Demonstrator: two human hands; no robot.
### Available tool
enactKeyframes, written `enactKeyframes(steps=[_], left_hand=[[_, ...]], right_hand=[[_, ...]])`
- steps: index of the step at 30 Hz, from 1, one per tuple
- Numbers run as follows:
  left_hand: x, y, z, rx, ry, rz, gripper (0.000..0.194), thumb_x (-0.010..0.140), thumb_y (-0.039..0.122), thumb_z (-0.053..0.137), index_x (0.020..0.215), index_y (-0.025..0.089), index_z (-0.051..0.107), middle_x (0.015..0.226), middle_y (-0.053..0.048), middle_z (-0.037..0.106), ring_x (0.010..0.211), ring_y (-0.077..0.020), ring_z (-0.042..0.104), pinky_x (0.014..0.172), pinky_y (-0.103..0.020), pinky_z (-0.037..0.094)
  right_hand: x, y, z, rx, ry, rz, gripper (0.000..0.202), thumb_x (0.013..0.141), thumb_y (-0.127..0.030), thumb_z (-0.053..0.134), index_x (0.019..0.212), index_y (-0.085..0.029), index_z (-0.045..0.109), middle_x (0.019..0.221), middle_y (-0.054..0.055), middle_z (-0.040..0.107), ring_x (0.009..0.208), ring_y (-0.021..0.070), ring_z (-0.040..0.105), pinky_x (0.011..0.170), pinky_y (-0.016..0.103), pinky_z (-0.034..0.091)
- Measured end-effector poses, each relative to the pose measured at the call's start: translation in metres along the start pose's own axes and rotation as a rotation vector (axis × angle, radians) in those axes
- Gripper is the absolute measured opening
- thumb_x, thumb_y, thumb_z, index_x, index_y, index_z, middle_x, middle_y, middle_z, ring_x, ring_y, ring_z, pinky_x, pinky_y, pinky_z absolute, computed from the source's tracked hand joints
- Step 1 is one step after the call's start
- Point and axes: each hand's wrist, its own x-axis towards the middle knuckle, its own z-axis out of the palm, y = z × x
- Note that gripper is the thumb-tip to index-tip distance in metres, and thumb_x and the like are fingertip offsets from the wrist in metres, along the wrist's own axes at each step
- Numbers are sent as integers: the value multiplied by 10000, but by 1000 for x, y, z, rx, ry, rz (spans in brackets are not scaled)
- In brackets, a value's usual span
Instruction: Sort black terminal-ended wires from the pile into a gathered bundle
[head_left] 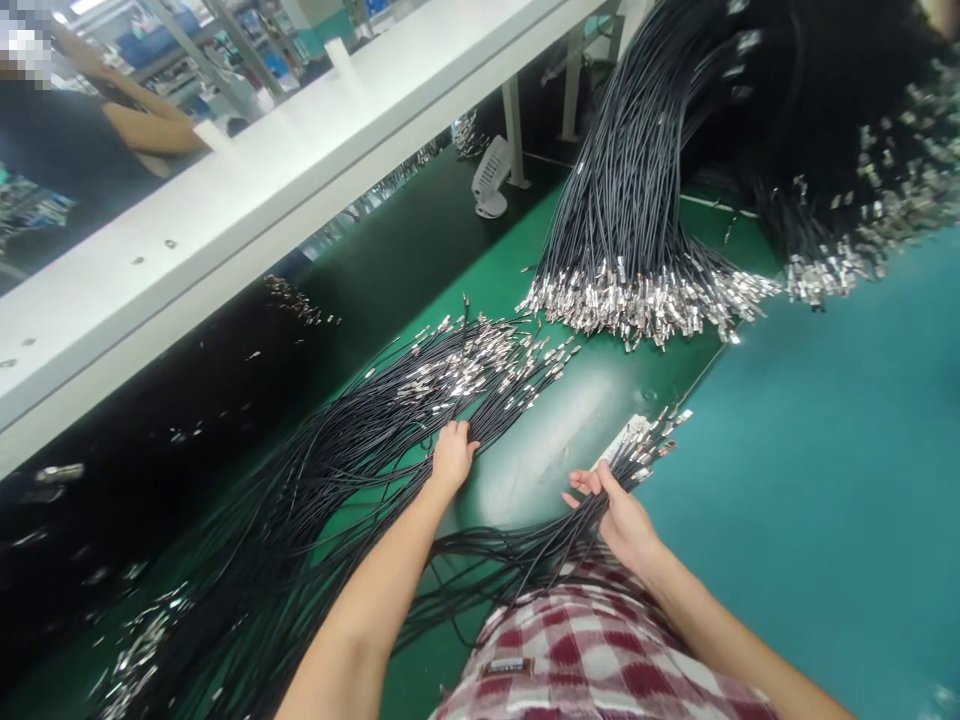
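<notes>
On the green table lies a long pile of black cables [322, 470] with shiny metal connectors [465, 365] at their far ends. My left hand [453, 455] is closed over some of these cables, just short of their connector ends. At the table's front edge my right hand [619, 515] is wrapped round a separate bundle of black cables [525, 545]. Metal ends [649, 445] of that bundle stick out past my fingers to the upper right. Beside them shows a whitish strip [619, 440], partly hidden by the cables.
Big bunches of black cables [637, 150] hang down at the upper right, connectors resting on the green table [555, 460]. A white shelf beam [300, 160] crosses the upper left. Behind stand a small white fan [492, 178] and a person's arm [150, 130].
</notes>
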Motion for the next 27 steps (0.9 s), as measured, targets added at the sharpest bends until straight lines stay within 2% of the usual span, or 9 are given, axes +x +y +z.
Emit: enactKeyframes(steps=[3, 6, 8, 11, 15, 19, 21, 25, 27], left_hand=[[9, -18, 1, 38, -57, 36, 59, 844, 131, 578, 880, 176, 592, 940, -89, 607, 911, -227, 582, 818, -328, 439], [3, -21, -1, -50, -2, 44, 80, 839, 129, 551, 786, 189, 545, 862, -55, 589, 807, -195, 588, 751, -310, 437], [-2, -21, -4, -235, 28, 7, 80, 830, 157, 548, 771, 195, 508, 767, -12, 565, 706, -162, 584, 689, -285, 434], [-7, -18, -10, -644, -10, -88, 95, 828, 268, 550, 833, 198, 485, 631, 60, 504, 503, -103, 511, 548, -229, 397], [-19, -7, -27, -956, -113, -120, 342, 750, 431, 665, 932, 159, 565, 544, 94, 445, 410, -57, 355, 435, -189, 282], [-41, 8, -47, -1017, -272, -131, 465, 721, 539, 703, 934, 133, 624, 636, 21, 583, 423, -57, 388, 417, -200, 297], [-54, 15, -50, -1007, -331, -126, 479, 721, 550, 708, 940, 129, 639, 614, 25, 568, 438, -64, 404, 423, -199, 308], [-90, 35, -33, -978, -371, -134, 456, 739, 552, 687, 922, 138, 640, 543, 57, 487, 456, -76, 403, 444, -198, 304], [-111, 49, -21, -885, -385, -78, 379, 804, 509, 633, 910, 146, 648, 546, 49, 497, 488, -93, 438, 490, -215, 340]], right_hand=[[4, 1, 5, 30, 32, 28, 452, 659, -551, 796, 538, -205, 533, 762, 36, 632, 781, 186, 571, 664, 311, 507], [8, 1, 8, 23, 44, 37, 456, 660, -556, 794, 544, -207, 524, 701, 13, 614, 656, 157, 539, 636, 309, 483], [9, 1, 8, 18, 38, 35, 460, 655, -562, 795, 546, -210, 520, 679, 10, 607, 634, 158, 529, 627, 311, 473], [10, 0, 10, 16, 37, 36, 463, 639, -564, 803, 550, -211, 517, 659, 12, 603, 636, 167, 532, 625, 314, 467], [10, -2, 14, 22, 7, 47, 460, 664, -552, 792, 559, -208, 506, 591, -5, 541, 580, 149, 497, 578, 297, 441], [6, -4, 20, 100, -70, 22, 377, 663, -516, 813, 785, -193, 661, 601, -54, 450, 465, 75, 339, 453, 251, 333], [2, -5, 23, 136, -115, -7, 426, 655, -485, 831, 949, -209, 693, 625, -71, 418, 444, 49, 269, 431, 230, 296], [-1, -7, 27, 131, -177, -67, 461, 651, -474, 838, 1012, -219, 705, 627, -74, 410, 441, 40, 238, 431, 224, 284], [-1, -6, 26, 83, -122, -67, 448, 634, -494, 840, 952, -201, 722, 621, -59, 454, 450, 49, 279, 438, 235, 303]])
